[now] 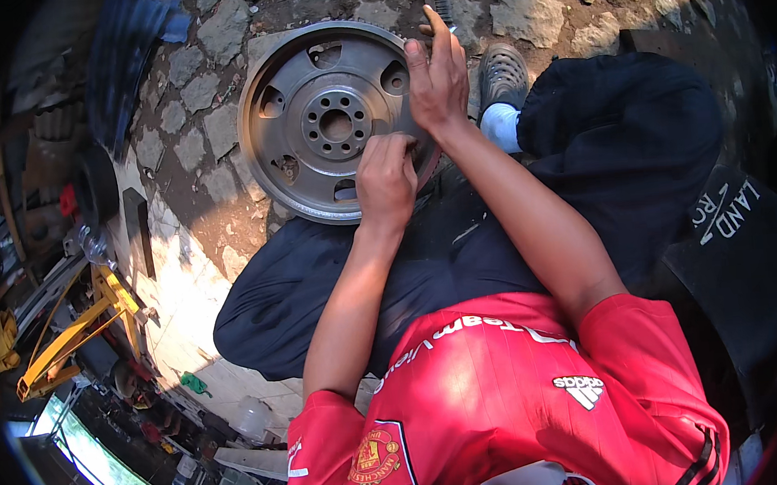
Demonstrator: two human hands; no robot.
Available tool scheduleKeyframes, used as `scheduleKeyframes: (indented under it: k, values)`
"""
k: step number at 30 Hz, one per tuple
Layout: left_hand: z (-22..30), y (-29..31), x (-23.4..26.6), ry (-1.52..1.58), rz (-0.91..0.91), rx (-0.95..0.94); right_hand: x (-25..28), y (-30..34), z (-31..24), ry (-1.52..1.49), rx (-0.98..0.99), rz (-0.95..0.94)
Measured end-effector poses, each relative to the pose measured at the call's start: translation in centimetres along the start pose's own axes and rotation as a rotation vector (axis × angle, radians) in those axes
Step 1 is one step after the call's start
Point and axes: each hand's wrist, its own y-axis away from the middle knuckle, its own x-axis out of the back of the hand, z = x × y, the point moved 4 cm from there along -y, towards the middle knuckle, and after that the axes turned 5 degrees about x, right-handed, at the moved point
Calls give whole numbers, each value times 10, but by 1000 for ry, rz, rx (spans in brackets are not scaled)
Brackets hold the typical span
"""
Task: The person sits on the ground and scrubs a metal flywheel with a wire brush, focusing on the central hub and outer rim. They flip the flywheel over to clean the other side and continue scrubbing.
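Observation:
A round grey metal flywheel [305, 84], with a ring of bolt holes around its centre hole and larger openings farther out, is tilted up in front of my lap. My left hand [387, 181] is closed at its near right part, knuckles up. Something small and dark shows by those fingers, but I cannot make out what it is. At the right rim, my right hand [438, 79] is open, its fingers stretched away from me and the thumb beside the edge. A wire brush [441, 4] lies on the ground just beyond these fingertips.
Rough paving stones [526, 12] and soil lie beyond the wheel. My shoe [503, 74] stands to its right. On the left are a blue corrugated sheet [129, 71], a dark bar [138, 231], a yellow metal frame [80, 341] and piled workshop items.

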Motion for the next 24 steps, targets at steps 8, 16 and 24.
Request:
scheduleKeyframes:
  k: [8, 16, 24]
  values:
    - [-35, 52, 58, -19, 230, 424, -3, 3, 13, 3, -51, -35]
    - [-53, 25, 46, -100, 18, 130, -5, 4, 11, -3, -65, -65]
    - [-47, 12, 39, -89, -151, -76, -4, 4, 14, 23, 6, -35]
